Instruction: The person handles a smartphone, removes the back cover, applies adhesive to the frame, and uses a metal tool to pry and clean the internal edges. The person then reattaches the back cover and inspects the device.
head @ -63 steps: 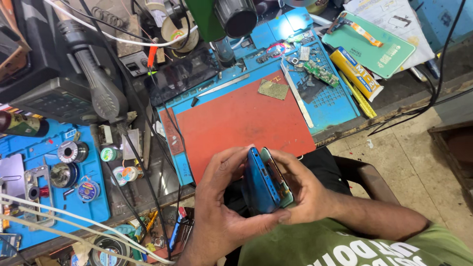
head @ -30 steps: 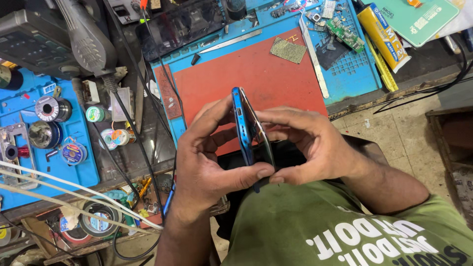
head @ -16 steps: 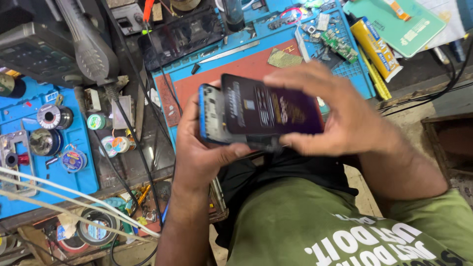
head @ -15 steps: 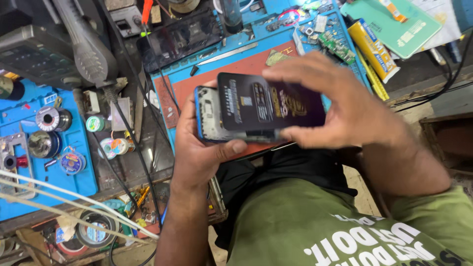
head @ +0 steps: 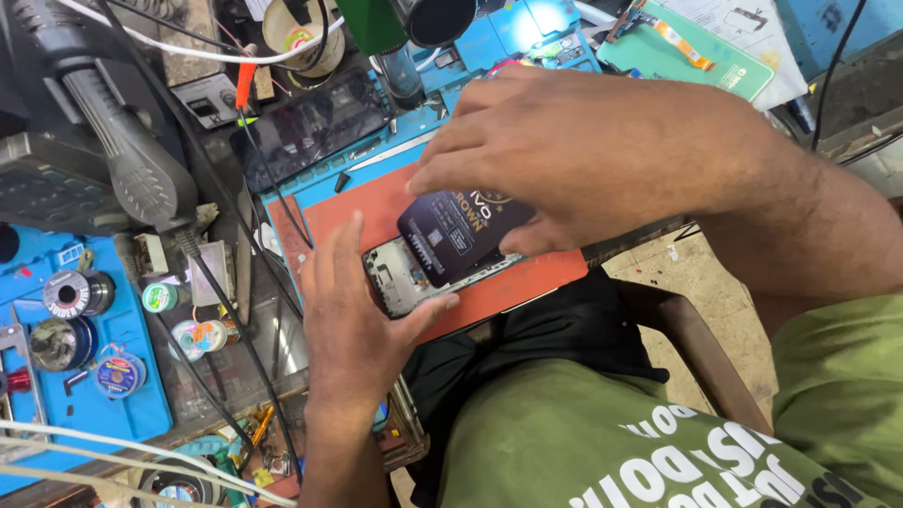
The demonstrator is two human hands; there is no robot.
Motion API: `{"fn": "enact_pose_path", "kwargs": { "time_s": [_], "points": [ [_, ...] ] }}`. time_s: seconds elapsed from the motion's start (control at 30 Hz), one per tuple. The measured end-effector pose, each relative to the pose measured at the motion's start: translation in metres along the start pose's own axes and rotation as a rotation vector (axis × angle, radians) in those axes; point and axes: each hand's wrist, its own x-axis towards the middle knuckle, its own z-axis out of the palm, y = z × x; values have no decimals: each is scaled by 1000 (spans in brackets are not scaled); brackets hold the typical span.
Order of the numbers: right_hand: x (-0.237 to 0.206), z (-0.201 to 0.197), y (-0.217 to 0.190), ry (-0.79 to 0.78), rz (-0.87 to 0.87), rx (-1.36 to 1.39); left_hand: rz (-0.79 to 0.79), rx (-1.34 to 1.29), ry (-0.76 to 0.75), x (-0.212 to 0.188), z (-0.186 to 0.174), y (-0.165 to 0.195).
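We see the opened phone point(head: 400, 277) lying over the red mat point(head: 348, 212) on the worktop, its long axis running left to right, just beside our left hand point(head: 353, 320), whose thumb and spread fingers brace its near end. Our right hand point(head: 583, 155) pinches the dark battery point(head: 461, 235), tilted over the phone's right half, fingers curled on its top edge.

Cluttered workbench point(head: 235, 376) with red-orange rectangular silicone mat point(head: 357, 202) at centre; blue plastic parts tray point(head: 132, 376) at nine o'clock; speckled concrete floor point(head: 705, 292) at four o'clock.
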Motion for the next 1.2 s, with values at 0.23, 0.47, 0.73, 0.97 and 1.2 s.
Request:
{"fn": "enact_pose_path", "kwargs": {
  "time_s": [0.23,0.47,0.73,0.97,1.2],
  "points": [
    [32,-8,-23,-366,78,-204,57,-250,-43,13,0,3],
    [19,-18,-21,461,-153,135,-139,-886,4,-3,4,-13],
    [-14,107,-26,630,438,752,-60,-743,42,-21,5,-46],
    [-7,160,-47,664,371,550,-216,-1018,91,-33,4,-52],
    [16,175,-64,616,340,624,-281,-1014,165,-36,1,-43]
  ]
}}
